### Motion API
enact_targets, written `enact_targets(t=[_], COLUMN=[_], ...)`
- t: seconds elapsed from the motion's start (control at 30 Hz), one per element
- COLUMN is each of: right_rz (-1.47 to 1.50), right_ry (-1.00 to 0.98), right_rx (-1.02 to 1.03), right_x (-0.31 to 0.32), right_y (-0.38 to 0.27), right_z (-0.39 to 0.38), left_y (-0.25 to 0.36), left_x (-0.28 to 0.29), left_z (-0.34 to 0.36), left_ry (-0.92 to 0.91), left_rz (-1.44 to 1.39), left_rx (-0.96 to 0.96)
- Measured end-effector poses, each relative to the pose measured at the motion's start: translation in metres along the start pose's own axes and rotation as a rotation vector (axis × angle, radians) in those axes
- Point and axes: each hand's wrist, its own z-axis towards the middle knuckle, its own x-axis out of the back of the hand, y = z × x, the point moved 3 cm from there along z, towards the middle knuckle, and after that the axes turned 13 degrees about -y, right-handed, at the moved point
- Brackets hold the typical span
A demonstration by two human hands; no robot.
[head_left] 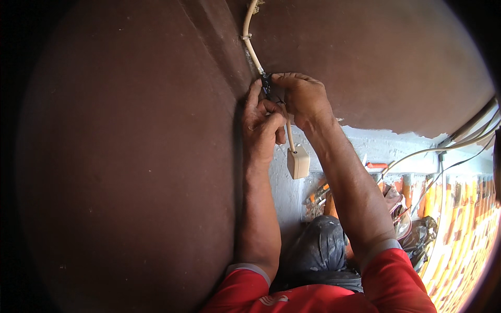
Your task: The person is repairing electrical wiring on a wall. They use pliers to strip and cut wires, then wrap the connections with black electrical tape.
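A beige cable (254, 55) runs down the brown wall to a short black, shiny section that looks like electrical tape (266, 85). My right hand (308, 99) pinches this black section from the right between thumb and fingertips. On the other side is my left hand (262, 128), its forefinger reaching up along the black section and its other fingers curled in by the cable. Exactly what the curled fingers grip is partly hidden. Below the hands a further length of beige cable hangs down to a small beige box (298, 163).
Wall corner close on the left. Loose cables (417, 153) cross at the right, near an orange-handled tool (377, 165). A black plastic bag (421, 237) and mixed items lie beside my knee (321, 245). Orange and white slats (459, 224) stretch along the lower right.
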Motion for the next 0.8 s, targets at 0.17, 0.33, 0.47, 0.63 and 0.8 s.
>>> enact_targets(t=[0.17, 0.33, 0.47, 0.63, 0.8], right_rz=[-0.162, -0.743, -0.777, -0.812, -1.009], right_ry=[-0.021, 0.046, 0.174, 0.143, -0.008], right_rx=[0.210, 0.479, 0.513, 0.363, 0.206], right_x=[-0.003, -0.023, -0.030, -0.004, -0.027], right_y=[0.005, 0.017, 0.008, 0.004, -0.005], right_z=[-0.006, -0.026, -0.034, -0.022, -0.044], left_y=[0.004, -0.003, -0.002, 0.000, -0.004], left_x=[0.002, 0.014, 0.012, 0.009, 0.014], left_z=[-0.002, 0.003, 0.001, -0.003, -0.003], left_ry=[0.013, -0.051, -0.017, -0.024, -0.030], left_rz=[0.050, -0.032, -0.019, 0.038, 0.146], left_rx=[-0.011, -0.016, -0.008, 0.009, -0.087])
